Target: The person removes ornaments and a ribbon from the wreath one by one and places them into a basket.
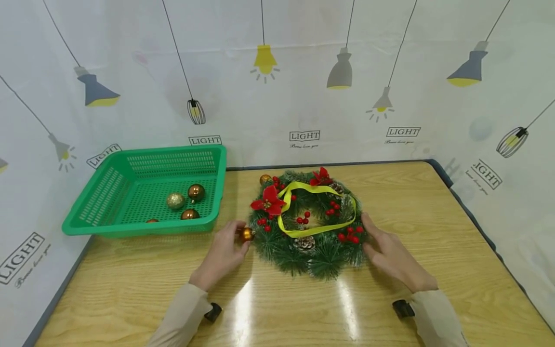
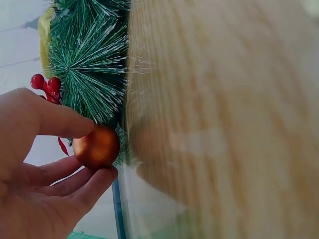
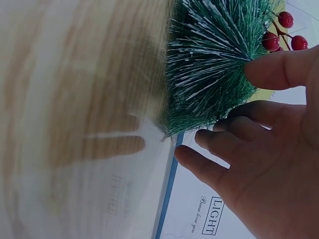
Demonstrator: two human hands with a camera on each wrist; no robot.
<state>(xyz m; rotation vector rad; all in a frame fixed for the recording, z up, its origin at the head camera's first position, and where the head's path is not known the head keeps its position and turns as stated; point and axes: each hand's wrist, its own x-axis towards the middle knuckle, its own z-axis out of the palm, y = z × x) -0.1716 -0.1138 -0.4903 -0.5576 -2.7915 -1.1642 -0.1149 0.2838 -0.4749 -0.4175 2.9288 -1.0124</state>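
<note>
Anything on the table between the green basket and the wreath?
Only the left hand pinching a gold ball against the wreath; between it and the green basket the table is bare, per the head view.

Free room and blockers around the wreath [image 1: 310, 224]

Near of the wreath, bare table [image 1: 303, 308] runs to the front edge, open between the two forearms. The left hand [image 1: 225, 250], pinching a gold bauble [image 1: 247, 234], fills the wreath's left flank; the right hand [image 1: 390, 253], fingers extended, rests against its right flank. Further left of the wreath the green basket [image 1: 108, 224] walls off that corner. Right of the wreath, beyond the right hand, the tabletop is bare. Behind it the curtain [image 1: 303, 86] stands close.
</note>
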